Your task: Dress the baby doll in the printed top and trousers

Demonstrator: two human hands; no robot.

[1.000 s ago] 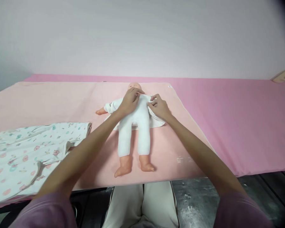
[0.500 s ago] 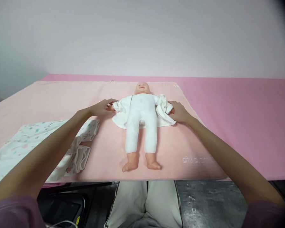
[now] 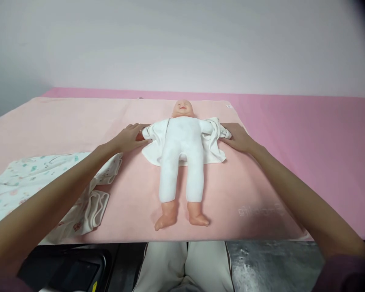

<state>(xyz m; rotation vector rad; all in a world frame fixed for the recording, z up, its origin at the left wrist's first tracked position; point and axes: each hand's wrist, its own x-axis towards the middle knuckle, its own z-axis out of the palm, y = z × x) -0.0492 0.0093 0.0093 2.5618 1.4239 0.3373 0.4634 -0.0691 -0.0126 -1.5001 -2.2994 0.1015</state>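
A baby doll [image 3: 182,138] with a white cloth body lies on its back, feet toward me. A white baby shirt [image 3: 154,152] is spread open beneath it, with its arms in the sleeves. My left hand [image 3: 131,138] is closed around the doll's hand [image 3: 140,135] at the cuff on the left; its fingertips are partly hidden. On the other side, my right hand [image 3: 239,137] grips the bunched sleeve [image 3: 224,132], thumb below and fingers above. The doll's hand on that side is hidden by the cloth and my fingers.
Folded printed baby clothes [image 3: 48,174] lie at the left, under my left forearm. A peach mat [image 3: 134,202] covers much of the pink table [image 3: 307,162]. A pale wall [image 3: 182,48] rises behind. Below the table edge, a black case-like object [image 3: 69,267] stands beside my legs [image 3: 185,263].
My right hand has shifted slightly outward, and the sleeve there reaches further out over the doll's hand. My left hand has closed in around the other cuff. The view has tilted slightly.
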